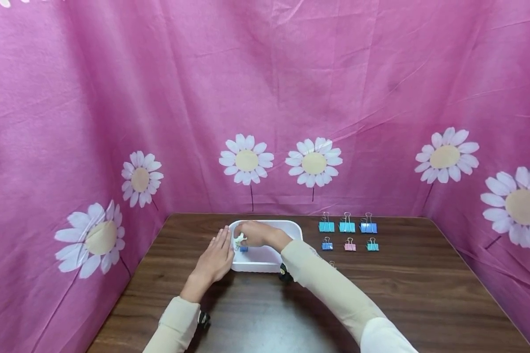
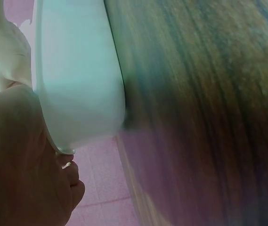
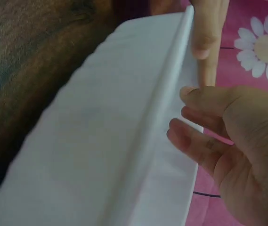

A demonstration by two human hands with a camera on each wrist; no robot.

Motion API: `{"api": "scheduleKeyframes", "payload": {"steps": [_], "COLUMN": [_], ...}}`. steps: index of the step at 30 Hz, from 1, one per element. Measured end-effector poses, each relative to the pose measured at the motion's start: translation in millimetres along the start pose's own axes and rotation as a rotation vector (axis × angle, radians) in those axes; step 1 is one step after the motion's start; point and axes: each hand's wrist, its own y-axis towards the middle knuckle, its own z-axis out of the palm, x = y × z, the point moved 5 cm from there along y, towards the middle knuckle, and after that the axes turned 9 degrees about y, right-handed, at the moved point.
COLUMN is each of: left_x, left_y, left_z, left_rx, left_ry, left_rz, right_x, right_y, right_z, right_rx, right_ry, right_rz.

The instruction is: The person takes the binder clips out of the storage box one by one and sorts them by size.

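Observation:
A white tray (image 1: 261,266) sits on the wooden table. My left hand (image 1: 215,257) lies with straight fingers along its left wall, the palm against the rim in the left wrist view. My right hand (image 1: 258,233) reaches into the tray's left part, close beside the left fingers. Below its fingertips is a small pale yellow-green piece (image 1: 240,240), its kind unclear and partly covered by the hand. A blue piece (image 1: 244,249) lies right by it on the tray floor. In the right wrist view, the thumb (image 3: 204,98) and fingers bend loosely, with gaps between them.
Right of the tray stand a back row of large binder clips (image 1: 347,226), teal and blue, and a front row of small ones (image 1: 350,246), blue, pink and teal. A tiny clip (image 1: 332,264) shows past the right sleeve. A pink flowered curtain (image 1: 282,98) surrounds the table.

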Motion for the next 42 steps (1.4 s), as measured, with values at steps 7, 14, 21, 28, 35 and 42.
{"api": "scheduleKeyframes", "payload": {"steps": [7, 14, 21, 28, 35, 42], "left_x": [1.0, 0.6, 1.4, 1.6, 0.7, 1.2], "left_y": [0.4, -0.1, 0.1, -0.1, -1.2, -0.2], "left_z": [0.9, 1.0, 2.7, 2.2, 1.6, 1.3], "left_rx": [-0.007, 0.015, 0.004, -0.009, -0.003, -0.014], "left_ry": [0.002, -0.004, -0.009, -0.012, -0.016, -0.028], "left_rz": [0.004, 0.000, 0.003, 0.004, 0.005, 0.004], "right_x": [-0.2, 0.6, -3.4, -9.1, -14.4, -17.1], "right_y": [-2.0, -7.0, -10.7, -14.9, -18.3, -18.5], "right_z": [14.1, 22.1, 25.5, 24.6, 22.0, 14.3], "right_rx": [0.065, 0.122, 0.091, 0.039, 0.002, -0.064], "right_ry": [-0.072, -0.089, -0.125, -0.122, -0.091, -0.100], "right_rz": [0.027, 0.041, 0.058, 0.045, 0.090, 0.027]}}
